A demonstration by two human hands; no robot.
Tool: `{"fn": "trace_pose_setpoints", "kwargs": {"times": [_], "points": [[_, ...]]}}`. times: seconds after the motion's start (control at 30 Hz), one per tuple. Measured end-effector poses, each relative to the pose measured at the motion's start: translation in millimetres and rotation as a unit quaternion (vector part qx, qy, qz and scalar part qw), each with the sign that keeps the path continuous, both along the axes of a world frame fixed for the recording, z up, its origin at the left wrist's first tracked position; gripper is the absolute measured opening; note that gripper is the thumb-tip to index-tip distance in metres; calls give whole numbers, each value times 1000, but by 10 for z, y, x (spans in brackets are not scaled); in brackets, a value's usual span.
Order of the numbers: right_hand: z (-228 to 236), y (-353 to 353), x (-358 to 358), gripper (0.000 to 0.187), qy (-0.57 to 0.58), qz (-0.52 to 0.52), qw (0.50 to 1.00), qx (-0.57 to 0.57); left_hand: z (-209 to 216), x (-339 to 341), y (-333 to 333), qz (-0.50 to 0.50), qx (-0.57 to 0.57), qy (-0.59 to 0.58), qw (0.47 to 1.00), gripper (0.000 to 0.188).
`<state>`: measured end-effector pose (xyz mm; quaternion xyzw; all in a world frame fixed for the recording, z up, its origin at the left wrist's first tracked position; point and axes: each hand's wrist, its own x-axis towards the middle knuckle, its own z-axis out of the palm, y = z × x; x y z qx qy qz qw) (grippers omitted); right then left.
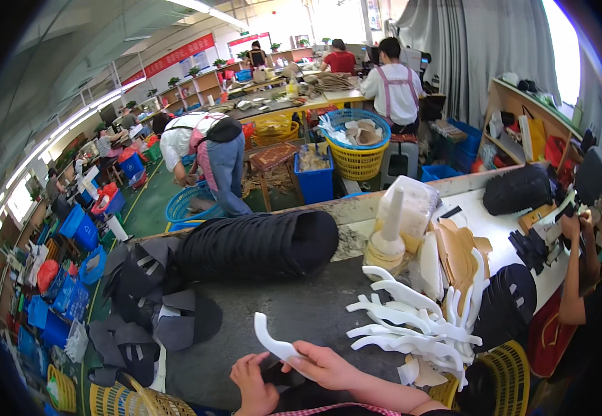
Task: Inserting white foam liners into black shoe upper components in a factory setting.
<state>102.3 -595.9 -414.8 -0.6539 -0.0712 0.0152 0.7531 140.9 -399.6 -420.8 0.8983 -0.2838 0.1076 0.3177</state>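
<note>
In my right hand point(328, 366) a white curved foam strip point(272, 338) is pinched near its lower end, its other end pointing up and left. My left hand point(254, 385) is just left of it, fingers curled toward a dark fabric piece point(281, 378) that appears caught between fingertips and thumb; its lower part blends into the dark lap. Right of my hands, several more white strips point(412, 315) lie in a loose heap on the black work mat point(235, 312). Left of them are stacked dark grey fabric pieces point(176, 320).
A long roll of nested black pieces point(259, 243) lies across the far side. A white-nozzled glue pot point(386, 243) stands behind the strips, beside tan cut sheets point(457, 253). Yellow baskets point(509, 374) flank the table. A co-worker's arm point(572, 291) shows at right; another person point(207, 149) bends over ahead.
</note>
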Motion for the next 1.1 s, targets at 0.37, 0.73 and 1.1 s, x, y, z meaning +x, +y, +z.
{"fn": "trace_pose_setpoints", "kwargs": {"times": [0.37,0.73,1.1], "points": [[258,513,144,24,14,-71,997,-8,-461,439,-43,-124,-132,-10,983,41],[-143,913,304,17,-31,-291,939,179,-472,542,29,-164,-193,51,966,36],[80,256,24,14,-29,-123,952,-277,-259,696,-73,-162,-216,133,954,26]]}}
